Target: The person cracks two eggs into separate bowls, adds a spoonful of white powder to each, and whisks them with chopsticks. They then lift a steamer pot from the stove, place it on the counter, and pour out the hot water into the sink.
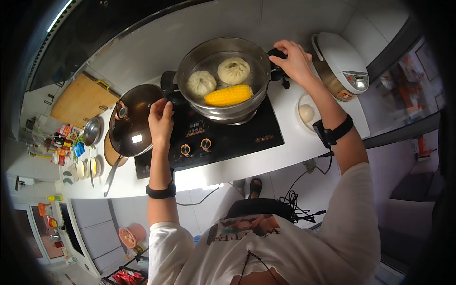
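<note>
A stainless steel steamer pan (222, 50) sits on a cooktop. In it lie two pleated steamed buns, one at the left (200, 84) and one at the back (233, 70), with a yellow corn cob (228, 95) in front. My right hand (294, 60) has its thumb and fingers around the pan's black right handle (278, 54). Just below the black left handle (168, 82) is my left hand (161, 123), fingers loosely bent and holding nothing. It overlaps the edge of a dark glass lid (137, 121).
The black cooktop (228, 142) has two knobs on its front. A rice cooker (342, 64) stands at the right, near a bowl with a pale round item (306, 113). At the left are a long metal handle (113, 176), a metal bowl (92, 131) and a wooden board (82, 99).
</note>
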{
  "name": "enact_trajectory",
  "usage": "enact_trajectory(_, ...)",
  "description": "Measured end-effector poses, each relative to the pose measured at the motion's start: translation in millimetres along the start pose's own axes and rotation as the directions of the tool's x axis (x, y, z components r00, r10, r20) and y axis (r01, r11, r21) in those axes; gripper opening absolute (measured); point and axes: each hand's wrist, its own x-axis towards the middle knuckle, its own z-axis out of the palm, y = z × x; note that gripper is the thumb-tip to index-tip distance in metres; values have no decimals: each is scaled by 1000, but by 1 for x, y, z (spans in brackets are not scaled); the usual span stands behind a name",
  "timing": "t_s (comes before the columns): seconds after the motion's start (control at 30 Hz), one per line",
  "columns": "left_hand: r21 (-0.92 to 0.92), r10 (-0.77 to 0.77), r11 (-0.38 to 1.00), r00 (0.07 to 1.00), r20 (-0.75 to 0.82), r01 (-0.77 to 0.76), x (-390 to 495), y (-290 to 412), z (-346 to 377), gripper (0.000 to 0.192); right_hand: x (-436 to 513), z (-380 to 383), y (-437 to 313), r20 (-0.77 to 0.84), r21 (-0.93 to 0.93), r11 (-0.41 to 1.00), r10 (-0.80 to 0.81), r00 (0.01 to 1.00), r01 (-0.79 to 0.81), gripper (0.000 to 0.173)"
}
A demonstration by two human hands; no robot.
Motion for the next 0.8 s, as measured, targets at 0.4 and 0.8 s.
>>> enact_trajectory(0.4, 38, -133, 991, 990, 38, 131, 83, -3, 5, 42, 40, 20, 62, 473, 226, 778, 438, 765, -586, 39)
enact_trajectory(0.8, -264, -62, 959, 987, 146, 99, 103, -13, -5, 18, 22, 38, 68, 297, 526, 693, 394, 870, -493, 46)
